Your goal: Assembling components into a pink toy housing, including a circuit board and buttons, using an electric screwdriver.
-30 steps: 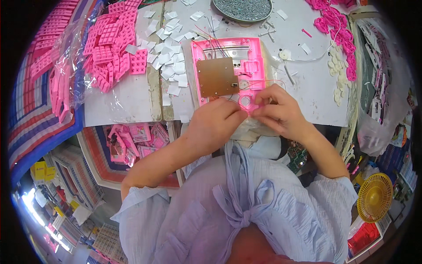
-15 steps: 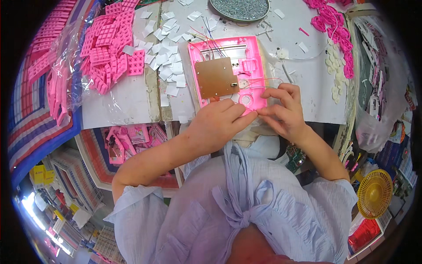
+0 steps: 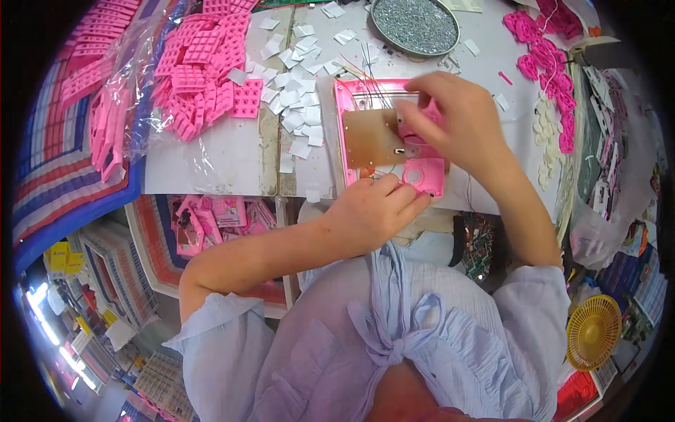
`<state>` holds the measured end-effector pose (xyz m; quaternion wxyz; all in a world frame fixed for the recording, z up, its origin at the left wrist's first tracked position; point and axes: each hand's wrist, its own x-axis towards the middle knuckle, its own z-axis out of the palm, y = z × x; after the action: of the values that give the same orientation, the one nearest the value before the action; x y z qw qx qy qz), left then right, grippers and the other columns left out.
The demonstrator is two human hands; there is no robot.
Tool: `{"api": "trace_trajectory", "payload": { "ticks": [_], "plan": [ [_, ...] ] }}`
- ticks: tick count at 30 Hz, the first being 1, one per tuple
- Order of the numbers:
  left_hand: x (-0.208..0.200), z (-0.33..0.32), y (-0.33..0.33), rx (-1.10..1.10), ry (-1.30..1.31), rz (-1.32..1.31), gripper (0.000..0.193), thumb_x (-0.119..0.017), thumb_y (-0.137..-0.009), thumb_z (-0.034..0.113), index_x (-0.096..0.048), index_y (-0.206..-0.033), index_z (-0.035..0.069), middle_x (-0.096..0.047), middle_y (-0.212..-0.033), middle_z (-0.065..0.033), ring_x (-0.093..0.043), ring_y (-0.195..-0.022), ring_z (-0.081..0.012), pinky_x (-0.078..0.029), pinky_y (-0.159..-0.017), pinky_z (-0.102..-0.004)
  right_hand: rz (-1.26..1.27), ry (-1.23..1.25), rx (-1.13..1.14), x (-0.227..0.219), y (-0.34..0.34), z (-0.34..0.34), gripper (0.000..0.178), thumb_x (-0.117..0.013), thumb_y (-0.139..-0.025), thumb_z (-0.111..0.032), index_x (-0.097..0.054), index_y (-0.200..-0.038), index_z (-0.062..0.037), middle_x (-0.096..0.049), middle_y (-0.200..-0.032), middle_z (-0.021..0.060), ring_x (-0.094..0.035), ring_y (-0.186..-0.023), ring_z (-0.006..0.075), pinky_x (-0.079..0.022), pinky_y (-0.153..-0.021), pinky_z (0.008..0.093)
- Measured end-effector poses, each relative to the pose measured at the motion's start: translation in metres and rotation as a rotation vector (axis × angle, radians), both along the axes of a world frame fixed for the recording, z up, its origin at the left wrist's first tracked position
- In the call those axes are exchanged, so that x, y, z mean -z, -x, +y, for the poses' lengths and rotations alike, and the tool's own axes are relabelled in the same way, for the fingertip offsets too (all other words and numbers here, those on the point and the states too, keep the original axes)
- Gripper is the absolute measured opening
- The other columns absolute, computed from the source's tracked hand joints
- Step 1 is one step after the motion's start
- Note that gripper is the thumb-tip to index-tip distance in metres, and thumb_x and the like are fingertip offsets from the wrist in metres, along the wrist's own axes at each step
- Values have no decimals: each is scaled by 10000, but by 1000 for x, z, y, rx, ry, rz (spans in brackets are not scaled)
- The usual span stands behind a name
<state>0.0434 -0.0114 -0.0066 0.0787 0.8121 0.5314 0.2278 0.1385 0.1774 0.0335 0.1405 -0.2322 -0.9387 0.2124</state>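
Observation:
On the table before me lies a pink plastic casing point(image 3: 430, 184), its inner side up. A brown circuit board point(image 3: 369, 141) rests in it, with thin coloured wires point(image 3: 367, 63) rising from the far end. My left hand point(image 3: 380, 211) is at the casing's near edge, fingers curled and pressed together; what they pinch, if anything, is hidden. Above the casing's right side hovers my right hand point(image 3: 460, 116), thumb and forefinger apart and nothing visible between them. It covers part of the casing's right half.
Pink keypad pieces point(image 3: 193, 81) are heaped at left beside white paper squares point(image 3: 299, 91). A round dish of small screws point(image 3: 415, 27) stands at the back. Pink coiled cords point(image 3: 552, 63) and pale discs point(image 3: 548, 133) lie right. An open drawer point(image 3: 204, 271) holds pink parts below.
My right hand has left the near edge and moved up over the casing's right side, its fingers spreading. My left hand stays at the near edge. The whole view has shifted slightly.

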Motion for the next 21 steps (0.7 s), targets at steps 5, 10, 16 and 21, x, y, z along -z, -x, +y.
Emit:
{"api": "trace_trajectory", "payload": {
  "ticks": [5,10,16,21],
  "plan": [
    [-1,7,19,41,162,-367,369,-659,-783,97,-683,-1151,77,-627,-955,-79,-595,-833,-252,-522,-754,-368,-184,-130,60,25,40,-4,211,-701,-813,-265,-730,-814,-56,-702,-726,143,-694,-686,331,-544,-631,432],
    [-5,57,77,-580,-28,-147,204,-761,-759,243,-672,-854,87,-624,-892,-69,-593,-878,-273,-433,-728,-427,24,103,150,34,29,-6,206,-690,-810,-226,-700,-831,-21,-692,-727,161,-683,-674,332,-535,-626,425],
    [7,80,75,-710,-173,-28,269,-797,-724,295,-693,-864,91,-600,-873,-64,-582,-876,-254,-385,-808,-440,278,476,183,30,17,-14,136,-696,-820,-127,-681,-894,-13,-665,-713,114,-648,-614,232,-519,-599,356],
    [15,81,73,-670,-210,-106,172,-762,-763,212,-728,-906,122,-633,-919,-26,-583,-898,-234,-378,-832,-424,280,58,-309,32,8,-18,154,-714,-799,-144,-715,-940,-85,-674,-791,68,-649,-711,271,-527,-683,373]
  ]
}}
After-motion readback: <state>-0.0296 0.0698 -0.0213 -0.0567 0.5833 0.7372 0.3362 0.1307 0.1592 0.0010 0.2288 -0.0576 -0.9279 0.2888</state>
